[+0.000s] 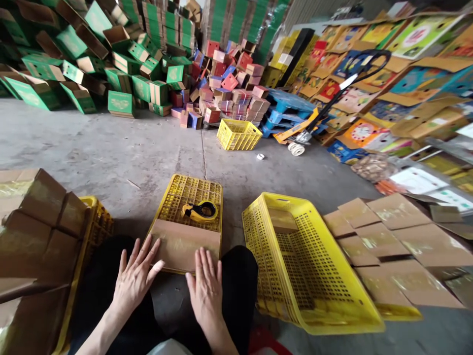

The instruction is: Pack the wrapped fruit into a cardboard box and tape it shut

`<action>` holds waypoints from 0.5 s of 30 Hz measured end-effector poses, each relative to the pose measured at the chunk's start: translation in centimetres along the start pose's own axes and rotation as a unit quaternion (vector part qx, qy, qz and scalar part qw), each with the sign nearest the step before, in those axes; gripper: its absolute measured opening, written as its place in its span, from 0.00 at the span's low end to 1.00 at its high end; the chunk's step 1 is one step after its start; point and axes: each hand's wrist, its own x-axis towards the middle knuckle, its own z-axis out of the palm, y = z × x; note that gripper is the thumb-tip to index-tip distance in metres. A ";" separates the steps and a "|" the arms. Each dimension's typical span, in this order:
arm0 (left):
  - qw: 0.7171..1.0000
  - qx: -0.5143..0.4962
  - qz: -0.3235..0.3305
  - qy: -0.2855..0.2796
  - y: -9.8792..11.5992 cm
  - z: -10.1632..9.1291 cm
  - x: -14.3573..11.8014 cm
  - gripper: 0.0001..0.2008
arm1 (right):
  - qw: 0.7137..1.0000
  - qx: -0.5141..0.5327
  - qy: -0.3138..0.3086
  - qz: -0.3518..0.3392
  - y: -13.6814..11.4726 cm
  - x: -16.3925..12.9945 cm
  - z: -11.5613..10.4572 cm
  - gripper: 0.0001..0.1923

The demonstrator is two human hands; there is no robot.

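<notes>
A brown cardboard box (pixel 186 241) with clear tape along its top lies across the near end of an upturned yellow crate (pixel 190 186). Both palms face down on it. My left hand (pixel 136 273) rests at the box's left end with its fingers spread. At the right end, my right hand (pixel 207 291) lies flat, fingers stretched out and fairly close together. Just beyond the box, a black and yellow tape dispenser (pixel 201 212) sits on the crate's mesh. Neither hand grasps anything.
To the right stands a yellow crate (pixel 325 266) with a small carton (pixel 283 220) inside. Taped cartons (pixel 395 241) are stacked beyond it; more cartons (pixel 40 236) fill the left side. Farther off are a yellow basket (pixel 239 135), a pallet jack (pixel 303 130) and heaped green boxes (pixel 121 103).
</notes>
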 end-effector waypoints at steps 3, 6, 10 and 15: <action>0.999 -0.027 -0.027 0.012 0.0 0.4 -0.1 0.32 | 0.999 -0.014 0.017 0.038 2.2 -1.2 0.1 0.37; 0.996 -0.083 -0.036 0.018 0.3 1.1 -0.1 0.34 | 0.996 0.045 0.042 0.063 2.9 -2.2 0.8 0.36; 0.983 -0.148 -0.110 -0.003 0.0 1.3 0.6 0.37 | 0.979 0.132 0.075 0.138 3.2 -2.4 1.9 0.36; 0.957 -0.212 -0.198 -0.023 -0.3 0.7 1.3 0.38 | 0.962 0.184 0.079 0.185 2.6 -0.7 0.0 0.34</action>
